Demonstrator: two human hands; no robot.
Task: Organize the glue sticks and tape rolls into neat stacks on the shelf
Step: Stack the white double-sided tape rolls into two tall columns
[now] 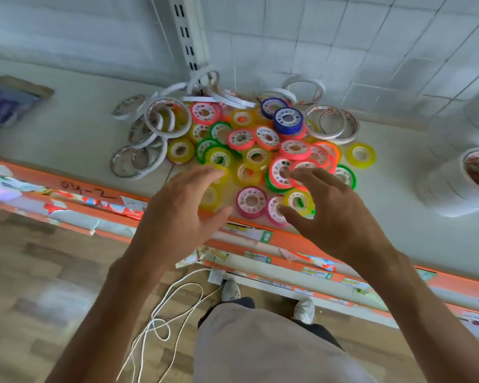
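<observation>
1. Here, the landmark is the heap of coloured tape rolls [260, 153] in the middle of the shelf [67, 134]; it lies loose and mixed, so nothing in it is stacked yet.
2. Left of the heap, thin white tape rings [147, 139] lie overlapping, some leaning on each other.
3. At the heap's near-left edge the left hand [177, 214] hovers with fingers spread and relaxed, holding nothing, probably ready to gather rolls.
4. Over the heap's near-right edge the right hand [335, 214] does the same, its grip slack and empty above pink and yellow rolls.
5. Right of the heap one yellow roll [361, 154] lies apart.
6. Far right of the heap, big white rolls [459, 183] already stand stacked.
7. No glue sticks show near the heap.
</observation>
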